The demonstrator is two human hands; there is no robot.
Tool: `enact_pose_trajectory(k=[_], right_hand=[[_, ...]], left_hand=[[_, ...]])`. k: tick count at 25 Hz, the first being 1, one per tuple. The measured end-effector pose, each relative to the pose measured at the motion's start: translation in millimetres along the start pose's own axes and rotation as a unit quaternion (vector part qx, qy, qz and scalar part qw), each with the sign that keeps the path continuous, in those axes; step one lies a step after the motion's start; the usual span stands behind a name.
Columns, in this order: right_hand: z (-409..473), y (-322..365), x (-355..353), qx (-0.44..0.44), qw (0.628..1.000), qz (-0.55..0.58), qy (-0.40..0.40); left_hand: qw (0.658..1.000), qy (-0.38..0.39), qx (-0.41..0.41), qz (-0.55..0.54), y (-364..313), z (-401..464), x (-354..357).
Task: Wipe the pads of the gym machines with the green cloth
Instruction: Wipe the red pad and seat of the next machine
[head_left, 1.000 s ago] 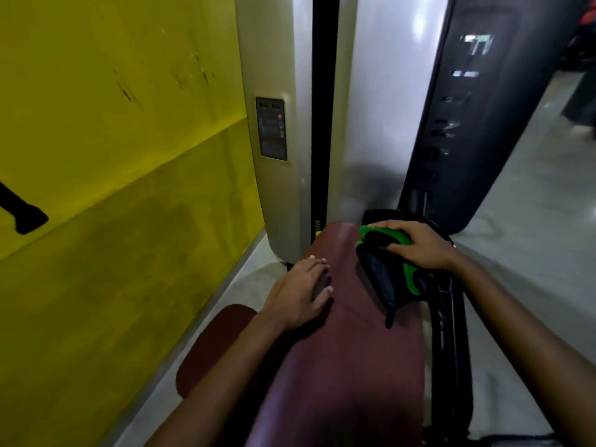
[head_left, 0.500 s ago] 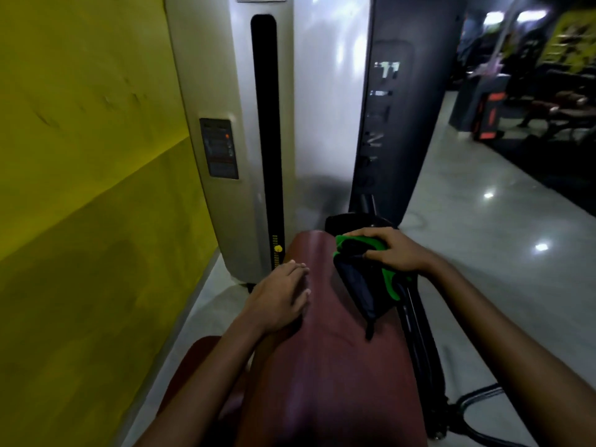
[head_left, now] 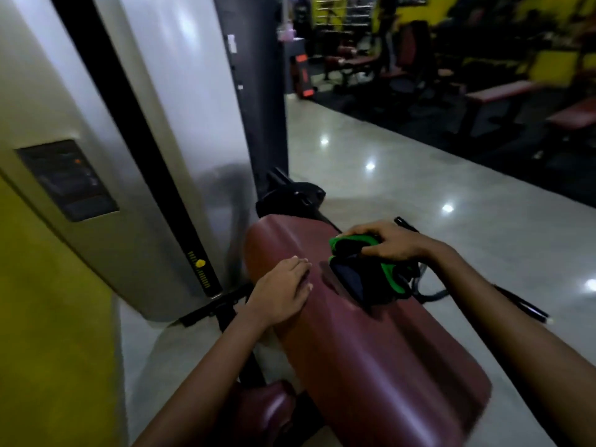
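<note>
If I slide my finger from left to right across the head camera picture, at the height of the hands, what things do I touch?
Yellow wall → silver machine tower → left hand → green cloth → right hand → shiny floor.

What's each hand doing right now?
Left hand: open, fingers flat on the pad.
Right hand: grips the cloth against the pad's right edge.

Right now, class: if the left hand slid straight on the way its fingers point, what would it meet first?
Probably only more of the maroon padded bench under the left hand; beyond its far end sits a black machine part. Depth is unclear.
</note>
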State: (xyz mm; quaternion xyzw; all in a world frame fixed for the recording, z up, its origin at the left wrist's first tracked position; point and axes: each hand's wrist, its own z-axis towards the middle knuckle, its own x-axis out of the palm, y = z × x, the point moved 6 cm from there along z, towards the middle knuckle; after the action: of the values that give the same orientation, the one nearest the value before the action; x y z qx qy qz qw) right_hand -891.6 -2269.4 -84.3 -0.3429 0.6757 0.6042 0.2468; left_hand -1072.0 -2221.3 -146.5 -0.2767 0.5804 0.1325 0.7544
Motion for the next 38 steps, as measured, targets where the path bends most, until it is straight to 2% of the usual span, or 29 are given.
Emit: enact_pose_trajectory(k=[6,11,14,17,21,26,28,30,31,33,34,35,36,38], right_hand=[[-80.0,-3.9,18.3,0.12,0.993,0.02,-0.014],[-145.6,11.0,51.9,0.229,0.973,0.017,0.034],[-175.2,33.9,59.4,0.258,0.965,0.032,0.042],[-187.5,48.1,58.1,0.286,0.957,0.034,-0.043],[-171.8,31.4,103.0,0.337,0.924,-0.08,-0.161],[-173.2,24.0,153.9,0.451,0.837,-0.212,-0.226],[-178.5,29.6,157.6,0.469,0.81,-0.202,-0.287],[-190.5,35.0,169.6,0.481,0.761,-0.211,-0.379],[-200.9,35.1,182.1,0.488,0.723,-0.195,-0.448],[-225.5,28.6,207.6,0.466,0.631,-0.069,-0.616],[-236.5,18.7,214.2,0.447,0.587,0.022,-0.675],[-245.2,4.5,215.2,0.437,0.558,0.108,-0.697],[-249.9,-4.6,212.3,0.434,0.549,0.159,-0.696],[-249.7,-2.1,210.6,0.428,0.556,0.173,-0.691]], left_hand=[[0.996,0.015,0.083,-0.033,-34.9,-12.0,9.8],[0.988,0.057,0.13,-0.062,-63.1,-37.7,31.4],[0.986,0.069,0.141,-0.064,-64.0,-44.0,34.7],[0.982,0.069,0.165,-0.056,-64.3,-36.6,35.9],[0.969,0.092,0.228,-0.009,-60.1,-38.7,35.4],[0.937,0.113,0.33,0.037,-41.6,-35.1,42.5],[0.925,0.115,0.359,0.05,-44.8,-37.2,46.1],[0.906,0.112,0.405,0.04,-53.0,-39.7,50.0],[0.893,0.114,0.433,0.037,-59.2,-39.9,53.1],[0.875,0.115,0.468,0.047,-68.4,-38.4,58.6],[0.87,0.105,0.479,0.045,-72.0,-36.1,59.6],[0.866,0.099,0.488,0.043,-74.6,-33.8,61.5],[0.86,0.095,0.499,0.042,-74.6,-32.1,64.5],[0.852,0.079,0.516,0.034,-72.4,-28.3,67.4]])
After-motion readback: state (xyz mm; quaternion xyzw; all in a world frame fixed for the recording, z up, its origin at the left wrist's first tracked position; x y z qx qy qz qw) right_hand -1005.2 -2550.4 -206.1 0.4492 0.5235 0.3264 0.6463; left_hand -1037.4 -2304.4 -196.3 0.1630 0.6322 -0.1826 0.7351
